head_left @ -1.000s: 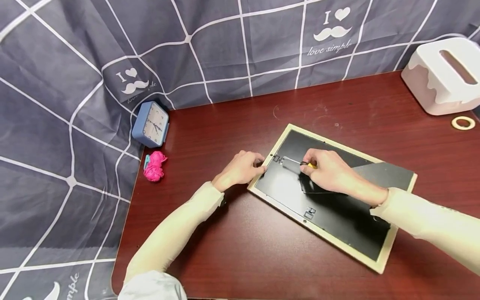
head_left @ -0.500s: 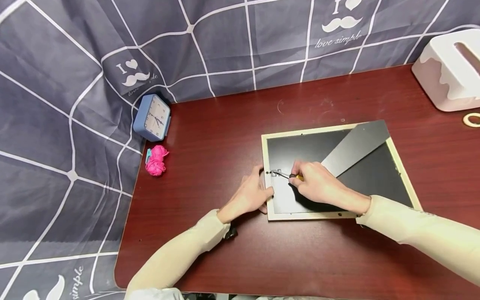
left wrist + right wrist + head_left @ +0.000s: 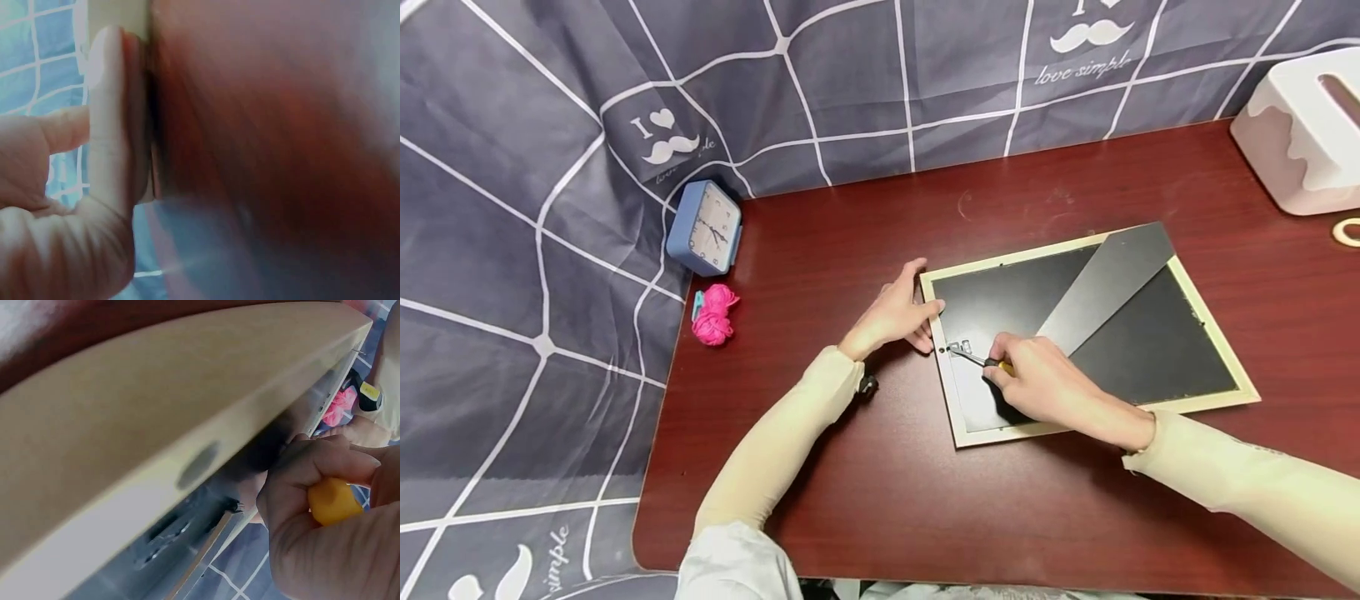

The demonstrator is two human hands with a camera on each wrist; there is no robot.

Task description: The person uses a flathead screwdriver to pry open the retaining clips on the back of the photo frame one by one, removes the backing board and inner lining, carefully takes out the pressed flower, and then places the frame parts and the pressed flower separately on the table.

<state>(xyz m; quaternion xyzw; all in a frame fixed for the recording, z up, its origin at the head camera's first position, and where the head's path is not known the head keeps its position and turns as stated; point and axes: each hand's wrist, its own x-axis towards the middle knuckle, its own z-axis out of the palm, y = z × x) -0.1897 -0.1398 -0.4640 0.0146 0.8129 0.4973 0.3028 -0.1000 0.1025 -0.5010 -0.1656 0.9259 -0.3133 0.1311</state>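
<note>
A picture frame (image 3: 1219, 342) lies back side up on the table, its black backing board (image 3: 1180, 342) showing. My right hand (image 3: 1037, 375) grips a screwdriver (image 3: 968, 357) by its yellow-and-black handle; in the right wrist view the yellow handle end (image 3: 334, 501) pokes out of the curled fingers. The screwdriver's tip is at a small metal hanger (image 3: 962, 346) near the left border. My left hand (image 3: 891, 312) holds that border, thumb over the top and straight fingers along the outer edge (image 3: 119, 125). A grey stand leg (image 3: 1108, 283) slants across the board, partly behind the right hand.
A blue clock (image 3: 706, 229), pink yarn (image 3: 713, 315) and a small teal clip (image 3: 697, 305) stand by the curtain on the left. At the back right are a white-and-pink tissue box (image 3: 1300, 142) and a cream ring (image 3: 1347, 232).
The frame has turned counterclockwise, then slightly back, bringing the stand leg into view. My left hand has shifted up along the border. The screwdriver tip has stayed near the hanger.
</note>
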